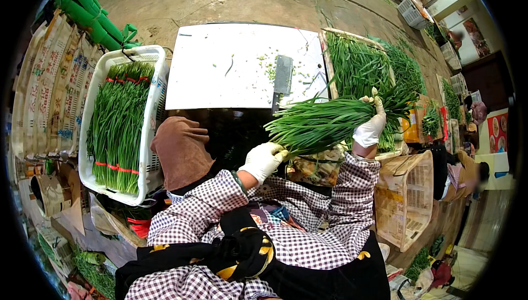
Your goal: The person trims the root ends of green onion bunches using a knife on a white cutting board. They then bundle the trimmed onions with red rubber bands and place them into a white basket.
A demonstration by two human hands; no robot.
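Observation:
My right hand [372, 121], in a white glove, grips a thick bunch of long green chives [326, 120]. The bunch lies nearly level in the air, stem ends to the left and leaf tips to the right. My left hand [264, 161], gloved too, has its fingertips drawn together at the lower stem ends; whether a stem is pinched there I cannot tell. Beyond the bunch lies a white board [222, 69] with green scraps on it. A cleaver [283, 75] rests flat on the board, its dark handle towards me.
On the left stands a white plastic crate [154, 93] of chives [119, 126] tied with red bands. Loose chives [357, 62] fill a crate at the right. A brown cloth cover [179, 151] sits before the board. An upturned crate [390, 201] and another person [462, 176] are farther right.

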